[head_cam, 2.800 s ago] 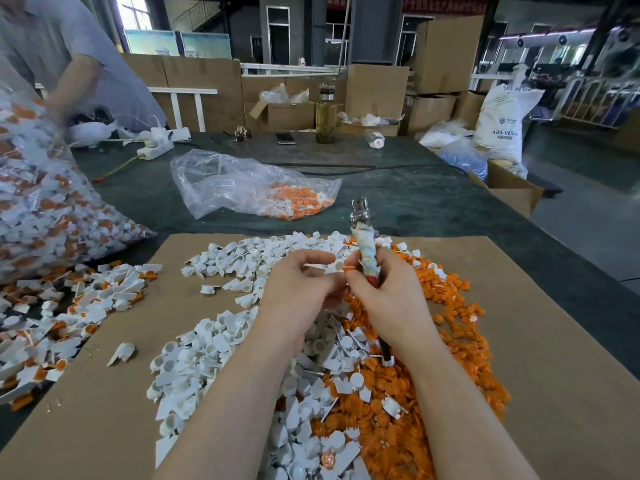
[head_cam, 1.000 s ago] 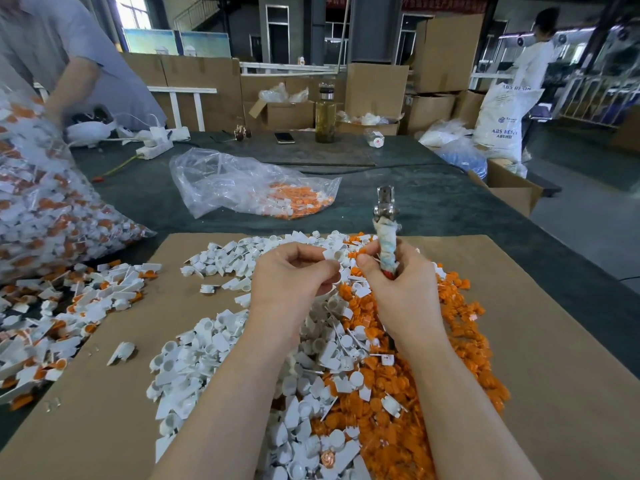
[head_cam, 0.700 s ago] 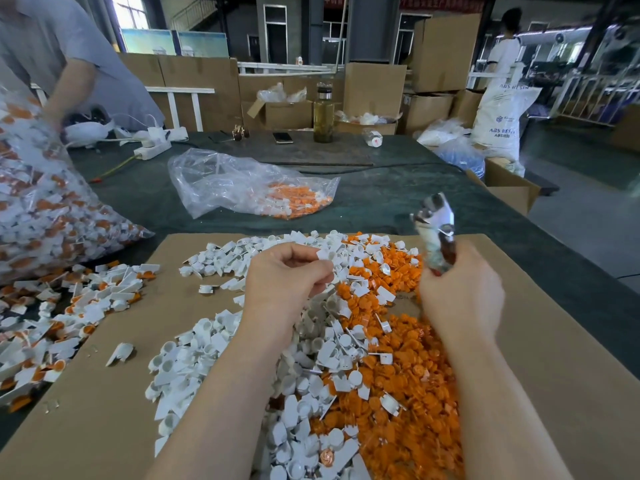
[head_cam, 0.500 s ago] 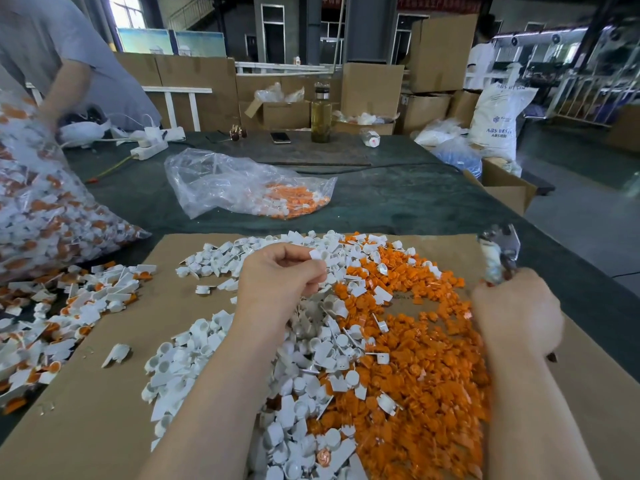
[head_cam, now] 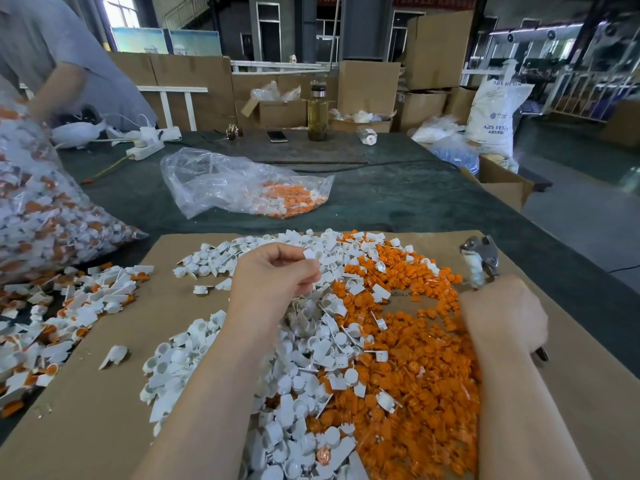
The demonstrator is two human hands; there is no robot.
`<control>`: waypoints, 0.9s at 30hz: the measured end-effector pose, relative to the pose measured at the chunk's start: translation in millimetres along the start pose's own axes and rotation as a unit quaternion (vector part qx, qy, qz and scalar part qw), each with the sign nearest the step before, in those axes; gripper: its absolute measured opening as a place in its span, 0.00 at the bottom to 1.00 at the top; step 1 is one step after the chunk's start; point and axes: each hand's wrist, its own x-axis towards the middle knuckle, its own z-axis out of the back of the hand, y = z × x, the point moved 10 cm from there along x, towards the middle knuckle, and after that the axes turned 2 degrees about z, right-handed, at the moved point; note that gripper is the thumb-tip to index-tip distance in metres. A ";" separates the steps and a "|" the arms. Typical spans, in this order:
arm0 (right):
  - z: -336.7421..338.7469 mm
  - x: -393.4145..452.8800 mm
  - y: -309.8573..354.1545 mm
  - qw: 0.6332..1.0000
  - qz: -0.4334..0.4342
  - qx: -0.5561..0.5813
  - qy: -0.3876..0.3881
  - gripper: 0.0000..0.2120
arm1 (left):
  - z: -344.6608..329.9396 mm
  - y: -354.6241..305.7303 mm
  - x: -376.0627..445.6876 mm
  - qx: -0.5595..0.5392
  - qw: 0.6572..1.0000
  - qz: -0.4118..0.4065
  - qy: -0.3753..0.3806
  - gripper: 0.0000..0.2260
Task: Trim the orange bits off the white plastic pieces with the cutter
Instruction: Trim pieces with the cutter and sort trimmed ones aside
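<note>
Left hand (head_cam: 273,275) pinching 1 white piece (head_cam: 310,253) over white pile (head_cam: 263,341), no orange showing on it. Right hand (head_cam: 504,313) gripping cutter (head_cam: 479,259), blades up, well apart at right. Judging: dropping piece on white pile, keeping it clear of orange bits (head_cam: 412,358); picking next untrimmed piece from heap (head_cam: 65,306) at left of cardboard (head_cam: 86,427).

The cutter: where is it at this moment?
In the head view the cutter is at the right, gripped upright in the right hand over the cardboard sheet, just right of the orange bits pile.
</note>
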 end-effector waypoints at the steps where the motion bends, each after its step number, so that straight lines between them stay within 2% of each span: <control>1: -3.0 3.4 -2.0 1.000 0.000 -0.003 -0.005 0.06 | 0.5 0.1 0.5 0.001 1.000 0.000 0.000 0.07; 5: -12.7 7.3 -6.9 0.996 0.004 -0.084 -0.002 0.12 | 1.4 0.0 0.9 0.005 1.000 0.000 -0.001 0.06; 12: -33.8 -5.0 17.9 0.991 0.061 -0.088 0.084 0.04 | -1.7 -0.1 0.4 0.014 1.000 0.000 0.001 0.06; 21: -77.9 -50.1 75.5 0.947 0.230 -0.101 0.199 0.05 | -3.2 3.1 2.9 0.012 1.000 0.009 0.004 0.06; 27: -66.3 -59.9 98.3 0.941 0.306 -0.042 0.138 0.09 | -2.6 4.0 3.1 0.012 1.000 0.013 0.004 0.05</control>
